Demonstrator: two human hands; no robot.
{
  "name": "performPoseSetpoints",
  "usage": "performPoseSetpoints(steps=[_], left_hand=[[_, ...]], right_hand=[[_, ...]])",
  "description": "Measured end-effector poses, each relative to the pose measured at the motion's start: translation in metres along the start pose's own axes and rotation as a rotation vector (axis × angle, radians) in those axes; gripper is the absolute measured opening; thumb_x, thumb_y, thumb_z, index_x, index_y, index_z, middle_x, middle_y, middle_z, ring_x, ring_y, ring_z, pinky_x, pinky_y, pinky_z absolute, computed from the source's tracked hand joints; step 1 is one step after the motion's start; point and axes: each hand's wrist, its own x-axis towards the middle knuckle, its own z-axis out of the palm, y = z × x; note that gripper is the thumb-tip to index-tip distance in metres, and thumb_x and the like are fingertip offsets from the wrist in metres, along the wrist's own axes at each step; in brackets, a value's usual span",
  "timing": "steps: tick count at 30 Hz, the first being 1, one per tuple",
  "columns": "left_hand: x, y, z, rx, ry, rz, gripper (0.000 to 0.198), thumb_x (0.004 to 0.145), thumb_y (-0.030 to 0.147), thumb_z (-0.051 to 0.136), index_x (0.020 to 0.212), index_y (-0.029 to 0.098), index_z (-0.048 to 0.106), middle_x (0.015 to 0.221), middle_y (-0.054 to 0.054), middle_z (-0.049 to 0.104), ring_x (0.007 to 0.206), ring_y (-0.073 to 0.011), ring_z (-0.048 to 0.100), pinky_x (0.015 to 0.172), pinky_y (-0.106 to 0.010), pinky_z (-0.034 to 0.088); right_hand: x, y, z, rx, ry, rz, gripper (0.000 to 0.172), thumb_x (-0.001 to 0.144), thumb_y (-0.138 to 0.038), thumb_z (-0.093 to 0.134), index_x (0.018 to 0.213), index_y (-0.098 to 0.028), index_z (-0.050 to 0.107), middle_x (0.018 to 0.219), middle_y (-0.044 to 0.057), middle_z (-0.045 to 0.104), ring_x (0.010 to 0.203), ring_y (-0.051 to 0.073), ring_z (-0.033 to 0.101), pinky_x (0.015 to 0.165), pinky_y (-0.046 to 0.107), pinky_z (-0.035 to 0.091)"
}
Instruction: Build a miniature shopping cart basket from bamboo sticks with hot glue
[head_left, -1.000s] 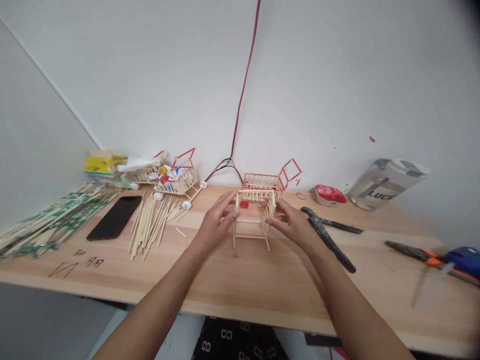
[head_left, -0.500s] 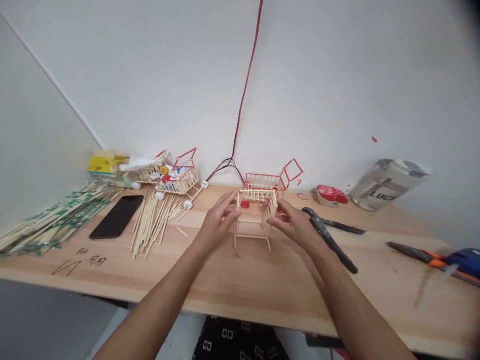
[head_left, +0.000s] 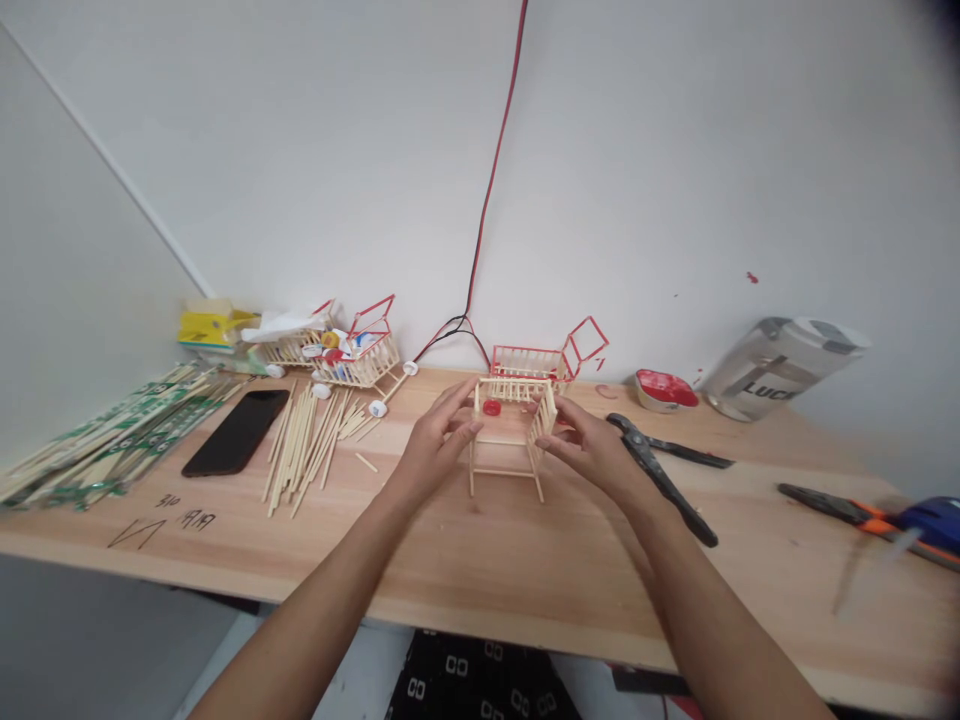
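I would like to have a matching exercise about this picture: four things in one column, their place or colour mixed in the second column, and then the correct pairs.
1. phone
2. stick frame
3. small dish
4. wire

A. red inside
B. running down the wall
C. between the left hand and the right hand
D. dark, left of the loose sticks

Pairs: 1-D, 2-C, 3-A, 4-B

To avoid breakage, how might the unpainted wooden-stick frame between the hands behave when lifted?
The unpainted wooden-stick frame is probably light: thin sticks, open gaps. Straight sticks suggest stiffness, though its slender protruding sticks might snap under sideways pressure.
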Motion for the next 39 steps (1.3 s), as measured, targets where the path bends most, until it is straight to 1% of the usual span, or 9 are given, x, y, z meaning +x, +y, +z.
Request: performPoseSetpoints(steps=[4, 9, 13, 16, 18, 21, 25, 32, 39], left_hand=[[0.000, -0.001, -0.001, -0.026, 0.009, -0.029, 0.058, 0.093, 0.038, 0.053, 0.147, 0.025, 0.036, 0.148, -0.014, 0.043, 0.124, -0.0248, 0.053, 0.091, -0.034, 0.051], [-0.001, 0.001, -0.001, -0.075, 0.043, -0.020, 0.057, 0.092, 0.041, 0.054, 0.145, 0.024, 0.039, 0.146, -0.014, 0.046, 0.125, -0.0244, 0.052, 0.091, -0.034, 0.052], [0.002, 0.004, -0.009, -0.111, 0.187, 0.001, 0.046, 0.097, 0.042, 0.042, 0.138, 0.023, 0.048, 0.141, -0.013, 0.051, 0.120, -0.0222, 0.056, 0.091, -0.036, 0.053], [0.003, 0.008, -0.028, -0.090, 0.342, -0.027, 0.044, 0.093, 0.037, 0.050, 0.135, 0.022, 0.051, 0.131, -0.012, 0.059, 0.115, -0.0207, 0.059, 0.088, -0.034, 0.054], [-0.001, 0.011, -0.049, -0.024, 0.403, -0.056, 0.041, 0.090, 0.033, 0.055, 0.130, 0.021, 0.055, 0.121, -0.009, 0.065, 0.111, -0.0199, 0.061, 0.086, -0.032, 0.054], [-0.017, 0.014, -0.081, 0.184, 0.429, -0.159, 0.025, 0.086, 0.029, 0.058, 0.105, 0.019, 0.069, 0.104, -0.006, 0.072, 0.099, -0.0194, 0.065, 0.079, -0.030, 0.054], [-0.047, 0.012, -0.095, 0.425, 0.208, -0.263, 0.017, 0.082, 0.029, 0.059, 0.087, 0.017, 0.071, 0.090, -0.006, 0.072, 0.086, -0.0197, 0.066, 0.070, -0.029, 0.050], [-0.056, 0.001, -0.057, 0.902, -0.254, -0.289, 0.012, 0.084, 0.015, 0.051, 0.081, 0.016, 0.063, 0.087, -0.009, 0.064, 0.087, -0.0237, 0.058, 0.076, -0.035, 0.044], [-0.060, 0.007, -0.054, 1.034, -0.308, -0.280, 0.017, 0.082, 0.005, 0.045, 0.084, 0.015, 0.058, 0.081, -0.010, 0.060, 0.078, -0.0233, 0.054, 0.072, -0.034, 0.040]], right_hand=[[-0.001, -0.002, -0.001, 0.005, 0.001, -0.004, 0.049, 0.083, -0.036, 0.062, 0.129, -0.021, 0.054, 0.127, 0.010, 0.063, 0.104, 0.022, 0.065, 0.085, 0.034, 0.055], [-0.002, 0.001, -0.004, 0.006, -0.038, 0.074, 0.060, 0.078, -0.036, 0.066, 0.134, -0.020, 0.053, 0.122, 0.010, 0.066, 0.086, 0.022, 0.070, 0.082, 0.040, 0.057], [-0.004, 0.009, -0.014, -0.008, -0.022, 0.079, 0.063, 0.082, -0.037, 0.061, 0.142, -0.022, 0.046, 0.137, 0.010, 0.057, 0.110, 0.025, 0.064, 0.091, 0.041, 0.053], [-0.006, 0.016, -0.023, 0.016, 0.126, 0.056, 0.052, 0.092, -0.047, 0.047, 0.138, -0.024, 0.051, 0.136, 0.009, 0.057, 0.121, 0.026, 0.057, 0.093, 0.043, 0.052], [-0.006, 0.020, -0.027, 0.082, 0.242, 0.066, 0.050, 0.095, -0.052, 0.039, 0.132, -0.024, 0.056, 0.128, 0.010, 0.062, 0.116, 0.026, 0.060, 0.086, 0.042, 0.056], [-0.006, 0.023, -0.028, 0.184, 0.413, 0.059, 0.048, 0.095, -0.055, 0.038, 0.120, -0.023, 0.063, 0.112, 0.010, 0.067, 0.101, 0.023, 0.064, 0.075, 0.037, 0.057], [-0.004, 0.022, -0.026, 0.246, 0.538, 0.022, 0.044, 0.094, -0.054, 0.041, 0.107, -0.022, 0.068, 0.095, 0.008, 0.066, 0.086, 0.019, 0.064, 0.065, 0.031, 0.055], [-0.003, 0.018, -0.022, 0.237, 0.508, 0.026, 0.043, 0.094, -0.054, 0.040, 0.103, -0.022, 0.067, 0.092, 0.008, 0.066, 0.079, 0.018, 0.064, 0.059, 0.029, 0.053], [-0.003, 0.018, -0.023, 0.172, 0.551, 0.005, 0.047, 0.096, -0.053, 0.035, 0.104, -0.019, 0.065, 0.091, 0.007, 0.066, 0.079, 0.016, 0.064, 0.061, 0.027, 0.054]])
